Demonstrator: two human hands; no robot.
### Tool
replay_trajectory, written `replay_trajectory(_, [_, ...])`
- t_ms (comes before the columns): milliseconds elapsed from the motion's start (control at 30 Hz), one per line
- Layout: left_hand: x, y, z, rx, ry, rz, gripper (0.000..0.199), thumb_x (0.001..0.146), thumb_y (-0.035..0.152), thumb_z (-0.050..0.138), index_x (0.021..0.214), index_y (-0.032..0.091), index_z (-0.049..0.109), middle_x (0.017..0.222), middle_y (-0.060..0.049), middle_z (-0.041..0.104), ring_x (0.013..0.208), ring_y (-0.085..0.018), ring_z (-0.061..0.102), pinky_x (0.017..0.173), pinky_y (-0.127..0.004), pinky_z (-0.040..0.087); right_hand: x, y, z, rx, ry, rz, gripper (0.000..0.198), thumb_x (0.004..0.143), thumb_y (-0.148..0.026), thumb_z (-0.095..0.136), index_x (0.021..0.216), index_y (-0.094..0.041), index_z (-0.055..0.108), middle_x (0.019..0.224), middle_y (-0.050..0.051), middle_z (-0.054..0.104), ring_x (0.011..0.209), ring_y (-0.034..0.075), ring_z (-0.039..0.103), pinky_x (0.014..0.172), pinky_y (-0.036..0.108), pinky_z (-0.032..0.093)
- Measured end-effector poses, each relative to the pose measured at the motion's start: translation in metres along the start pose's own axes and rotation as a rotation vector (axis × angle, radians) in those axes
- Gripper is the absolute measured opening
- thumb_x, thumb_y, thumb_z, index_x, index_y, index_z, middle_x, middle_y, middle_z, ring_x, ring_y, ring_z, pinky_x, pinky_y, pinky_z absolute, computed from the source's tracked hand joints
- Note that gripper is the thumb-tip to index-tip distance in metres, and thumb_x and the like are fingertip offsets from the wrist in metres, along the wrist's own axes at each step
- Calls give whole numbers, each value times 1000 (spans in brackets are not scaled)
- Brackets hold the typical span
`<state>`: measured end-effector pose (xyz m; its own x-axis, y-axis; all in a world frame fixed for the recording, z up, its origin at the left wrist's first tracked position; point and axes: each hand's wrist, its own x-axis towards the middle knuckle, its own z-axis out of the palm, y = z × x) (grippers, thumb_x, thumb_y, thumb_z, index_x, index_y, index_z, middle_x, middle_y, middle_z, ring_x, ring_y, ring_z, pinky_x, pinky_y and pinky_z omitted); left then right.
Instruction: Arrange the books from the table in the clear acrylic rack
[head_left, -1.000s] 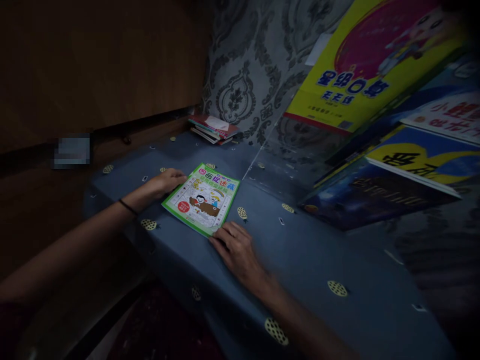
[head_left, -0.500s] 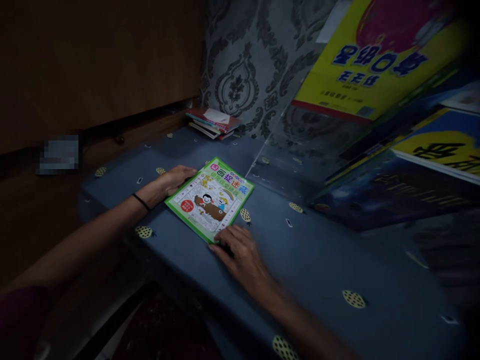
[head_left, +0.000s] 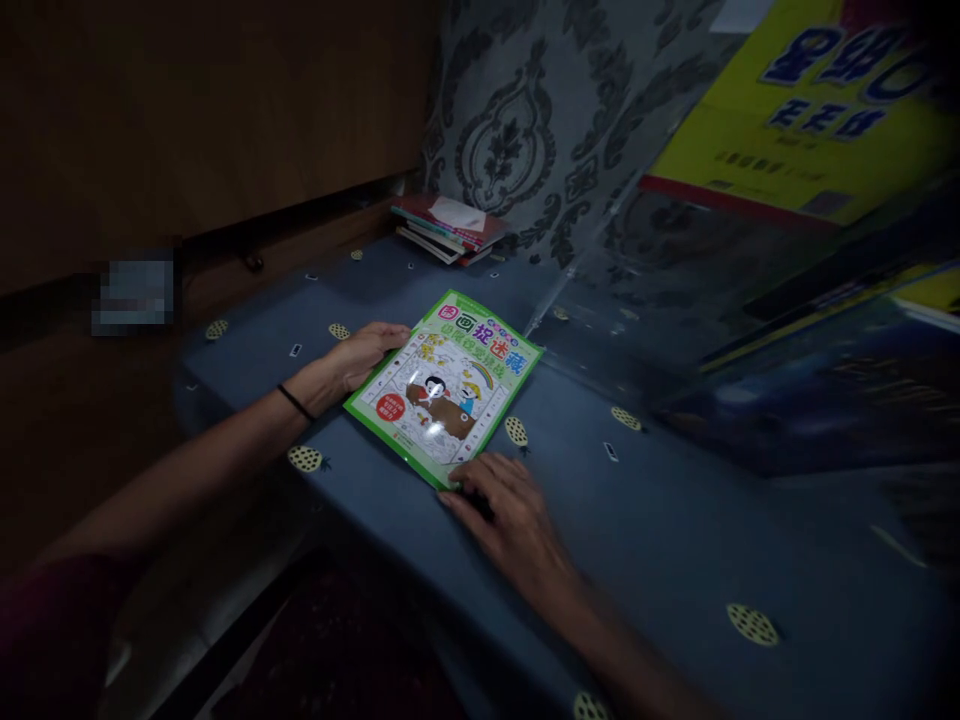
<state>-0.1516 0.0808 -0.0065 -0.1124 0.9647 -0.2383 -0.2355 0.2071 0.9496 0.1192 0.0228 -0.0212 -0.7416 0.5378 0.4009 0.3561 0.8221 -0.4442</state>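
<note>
A thin green-edged children's picture book (head_left: 450, 385) with a cartoon cover and colourful lettering lies closed, tilted a little, over the blue patterned tablecloth (head_left: 645, 560). My left hand (head_left: 369, 352) grips its left edge, fingers along the side and upper part; a dark band circles that wrist. At the near right corner, my right hand (head_left: 510, 500) pinches the cover, with the thumb at the lower edge and the fingers on top. The undersides of both grips are hidden.
Several stacked books (head_left: 450, 225) lie at the table's far end by the patterned wall (head_left: 510, 130). On the right stands a clear holder (head_left: 577, 290) with a yellow workbook (head_left: 772, 130) and darker books (head_left: 810, 400). A brown wooden panel (head_left: 225, 110) rises at the left.
The view has shifted, so the surroundings sit farther right. The book's far side looks slightly raised toward me, with more glare on its cover. Both hands keep their hold.
</note>
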Motion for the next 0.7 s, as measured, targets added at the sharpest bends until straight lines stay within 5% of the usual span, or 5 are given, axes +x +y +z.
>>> replay_trajectory(133, [-1,0,2,-51,8,-23,7,93,16,60,89,14,66,75,-6,73,68,-14,68,69,-27,56,-1,4,2,-4,43,52,15,99,-37,56,104,-24,58,88,5,67,83,24,64,73,40,52])
replay_trajectory(333, [-4,1,3,-6,24,26,15,93,25,63,102,15,69,84,-8,75,84,-19,72,76,-31,57,-2,17,5,-66,122,182,58,83,-55,72,126,-23,49,116,14,63,108,36,62,86,56,55])
replay_trajectory(533, [-8,3,10,-61,47,22,13,91,21,62,100,16,70,91,-7,76,88,-17,72,80,-29,56,-2,18,7,60,82,292,92,80,-43,77,154,-26,25,150,20,45,138,43,44,106,71,43])
replay_trajectory(700, [-17,8,16,-109,9,20,25,77,32,77,97,20,72,96,-5,78,88,-18,73,80,-30,58,-7,11,1,333,102,428,103,76,-32,81,158,-31,19,162,16,31,147,39,34,115,66,36])
